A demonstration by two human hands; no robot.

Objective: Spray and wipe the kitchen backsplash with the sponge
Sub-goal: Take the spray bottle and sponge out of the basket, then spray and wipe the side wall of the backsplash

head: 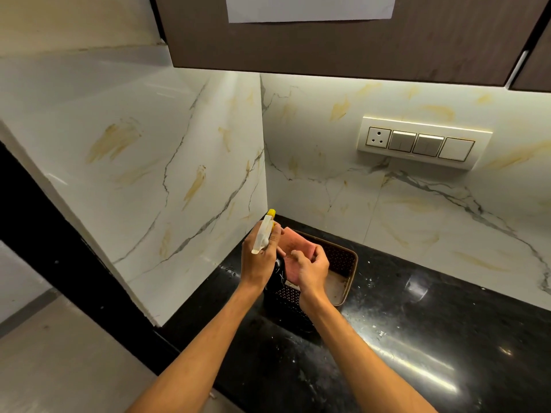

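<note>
Seen from the head camera, both hands meet over a brown perforated basket [343, 259] in the corner of the black tabletop [432, 338]. The left hand [258, 266] grips the neck of a spray bottle [262, 236], fingers curled round it below the white trigger head. The yellow nozzle points up and toward the corner, and the dark body hangs below the hand. Just beside it, the right hand [313, 271] pinches the near edge of the pink sponge [295, 244], which sits above the basket's back end. The marble backsplash [402, 210] rises behind and on the left, marked with yellowish smears. A switch plate [423, 143] is mounted on it under a dark cabinet [328, 40].
</note>
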